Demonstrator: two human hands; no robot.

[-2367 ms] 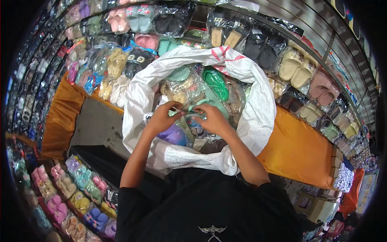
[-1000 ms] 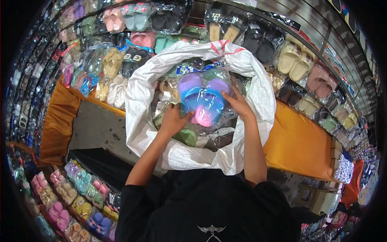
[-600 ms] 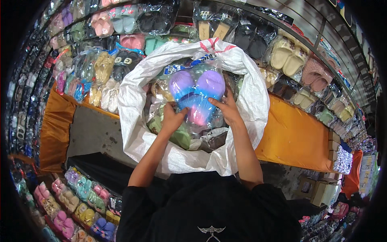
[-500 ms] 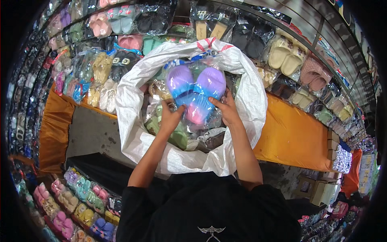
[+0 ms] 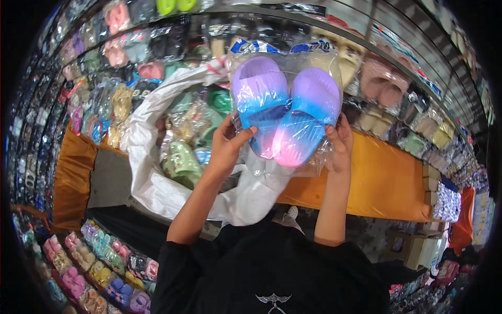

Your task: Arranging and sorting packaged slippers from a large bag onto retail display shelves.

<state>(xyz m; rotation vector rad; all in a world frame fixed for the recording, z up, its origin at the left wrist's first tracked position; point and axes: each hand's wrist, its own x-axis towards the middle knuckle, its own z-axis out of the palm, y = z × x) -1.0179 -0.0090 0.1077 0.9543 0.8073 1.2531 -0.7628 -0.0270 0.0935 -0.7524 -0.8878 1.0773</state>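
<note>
A pair of slide sandals (image 5: 285,107), fading from purple through blue to pink, hangs in front of me inside a clear plastic bag. The thumb and fingers of my left hand (image 5: 228,144) pinch the bag's left edge. At its right edge my right hand (image 5: 339,141) grips the plastic the same way. Behind and to the left stands a large white woven sack (image 5: 149,178) with its rim rolled outward. Within the sack lie several more bagged shoes, among them a light green pair of clogs (image 5: 183,161). The sandals cover the sack's right side.
An orange cloth-covered ledge (image 5: 387,178) runs to the right of the sack. Racks of bagged footwear rise ahead, with cream slides (image 5: 348,60) and pink slides (image 5: 384,81). More colourful clogs (image 5: 117,290) fill a display at the lower left. Cardboard boxes (image 5: 415,248) stand at the right.
Both hands have lifted the bagged sandals out from over the sack, up and to the right. They now appear larger and closer, and more of the sack's contents shows at left.
</note>
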